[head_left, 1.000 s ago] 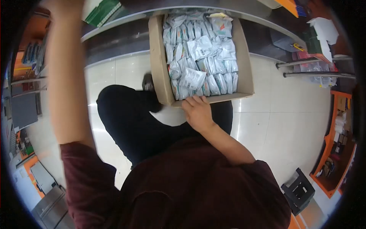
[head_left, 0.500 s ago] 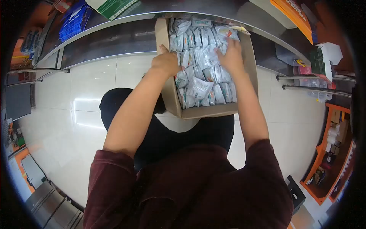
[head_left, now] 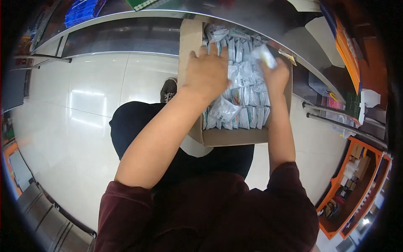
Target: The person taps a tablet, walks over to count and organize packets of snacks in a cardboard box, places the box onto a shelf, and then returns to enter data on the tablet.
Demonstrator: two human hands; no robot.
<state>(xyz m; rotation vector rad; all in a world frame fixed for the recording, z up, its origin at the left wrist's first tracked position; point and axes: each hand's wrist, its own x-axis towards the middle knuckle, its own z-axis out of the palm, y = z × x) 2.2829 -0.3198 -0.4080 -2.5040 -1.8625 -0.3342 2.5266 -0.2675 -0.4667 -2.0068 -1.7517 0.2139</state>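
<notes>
A cardboard box (head_left: 235, 137) is filled with rows of small white plastic packets (head_left: 244, 75), most standing on edge. One loose packet (head_left: 224, 109) lies flat on top near the front. My left hand (head_left: 205, 74) is open, its fingers spread over the packets along the box's left side. Near the right wall, my right hand (head_left: 277, 76) grips a white packet (head_left: 264, 55) raised a little above the others and blurred by motion.
The box's far end reaches under a metal table edge (head_left: 126, 16). Blue packages (head_left: 84, 12) lie on that table at left, an orange box (head_left: 346, 50) at right. An orange shelf unit (head_left: 336, 201) stands at lower right. A shoe (head_left: 168, 90) shows beside the box.
My right hand has lifted a packet from the far right of the box. My left hand has moved from the left wall in over the packets. The view has shifted.
</notes>
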